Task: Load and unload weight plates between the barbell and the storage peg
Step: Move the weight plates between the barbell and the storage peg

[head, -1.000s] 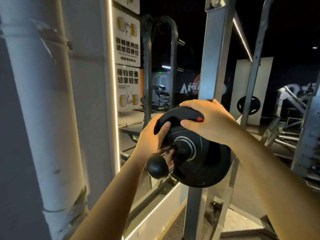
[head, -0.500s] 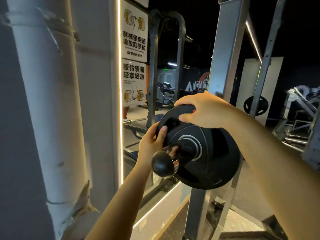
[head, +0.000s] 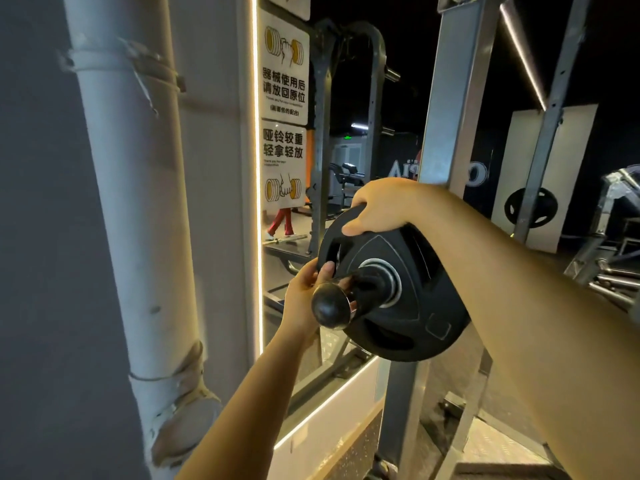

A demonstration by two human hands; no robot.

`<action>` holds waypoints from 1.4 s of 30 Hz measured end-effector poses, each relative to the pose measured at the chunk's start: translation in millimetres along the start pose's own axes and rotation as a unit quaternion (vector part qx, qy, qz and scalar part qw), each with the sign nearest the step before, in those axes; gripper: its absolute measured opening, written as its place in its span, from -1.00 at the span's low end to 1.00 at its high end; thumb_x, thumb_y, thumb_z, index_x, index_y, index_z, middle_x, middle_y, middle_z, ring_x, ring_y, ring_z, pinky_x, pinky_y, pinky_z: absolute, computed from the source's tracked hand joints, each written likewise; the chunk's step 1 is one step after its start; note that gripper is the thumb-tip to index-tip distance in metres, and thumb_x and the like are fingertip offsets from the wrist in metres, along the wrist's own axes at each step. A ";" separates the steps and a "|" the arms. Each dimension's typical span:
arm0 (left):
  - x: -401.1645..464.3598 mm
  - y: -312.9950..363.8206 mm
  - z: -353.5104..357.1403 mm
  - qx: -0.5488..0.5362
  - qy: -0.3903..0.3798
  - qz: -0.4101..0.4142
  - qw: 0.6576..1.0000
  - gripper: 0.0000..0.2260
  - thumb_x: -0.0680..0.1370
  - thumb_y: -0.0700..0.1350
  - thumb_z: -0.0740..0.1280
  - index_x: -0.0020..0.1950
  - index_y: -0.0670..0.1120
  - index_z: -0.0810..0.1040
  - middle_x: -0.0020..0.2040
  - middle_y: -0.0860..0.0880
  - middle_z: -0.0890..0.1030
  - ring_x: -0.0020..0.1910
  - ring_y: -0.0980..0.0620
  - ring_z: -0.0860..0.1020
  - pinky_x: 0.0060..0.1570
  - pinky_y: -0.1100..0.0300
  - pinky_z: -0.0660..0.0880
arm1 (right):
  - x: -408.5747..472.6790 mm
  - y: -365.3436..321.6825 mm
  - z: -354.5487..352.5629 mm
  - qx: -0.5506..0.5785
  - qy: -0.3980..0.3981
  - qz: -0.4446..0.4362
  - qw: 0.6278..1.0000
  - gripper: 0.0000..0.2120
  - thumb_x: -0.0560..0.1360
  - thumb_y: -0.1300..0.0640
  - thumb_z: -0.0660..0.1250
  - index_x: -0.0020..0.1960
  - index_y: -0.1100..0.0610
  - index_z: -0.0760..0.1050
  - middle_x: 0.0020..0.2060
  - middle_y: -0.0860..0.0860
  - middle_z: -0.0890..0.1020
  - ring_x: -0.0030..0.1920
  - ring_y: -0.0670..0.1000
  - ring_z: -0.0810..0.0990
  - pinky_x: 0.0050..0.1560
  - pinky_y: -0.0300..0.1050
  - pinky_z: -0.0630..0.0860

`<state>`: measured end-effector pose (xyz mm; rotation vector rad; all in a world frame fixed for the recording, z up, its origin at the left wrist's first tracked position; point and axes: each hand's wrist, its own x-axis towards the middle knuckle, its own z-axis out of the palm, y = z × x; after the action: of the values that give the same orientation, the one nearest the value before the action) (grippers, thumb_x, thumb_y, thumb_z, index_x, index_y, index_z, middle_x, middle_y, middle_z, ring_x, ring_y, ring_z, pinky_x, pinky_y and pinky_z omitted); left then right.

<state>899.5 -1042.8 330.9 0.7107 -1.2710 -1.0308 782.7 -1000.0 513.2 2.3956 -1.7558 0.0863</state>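
Both your hands grip the plate on the peg: left hand at its left edge, right hand curled over the top.

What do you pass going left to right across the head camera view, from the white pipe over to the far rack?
White pipe → lit mirror edge strip → wall signs → left hand → peg end knob → weight plate, gripped on top by the right hand → distant hanging plate.

A black weight plate is sitting upright on the storage peg, its centre hole ringing the shaft. The peg's rounded black end cap is poking out just beside the left fingers, and the right fingers are curling over the plate's top rim.
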 end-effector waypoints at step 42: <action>-14.8 -14.3 -28.8 -0.042 -0.049 -0.063 0.996 -0.49 0.58 0.09 0.28 0.34 -0.26 0.37 0.20 -0.29 0.52 0.16 -0.26 0.51 -0.02 0.08 0.52 | -12.8 -37.2 9.7 -0.123 0.136 0.028 0.983 -0.58 0.54 -0.13 0.21 0.26 0.11 0.49 0.03 0.06 0.57 -0.01 0.11 0.52 -0.10 -0.06 0.40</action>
<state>924.8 -1038.3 306.4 0.6881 -1.2712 -1.2276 813.6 -978.7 497.9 2.0539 -1.6043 0.1829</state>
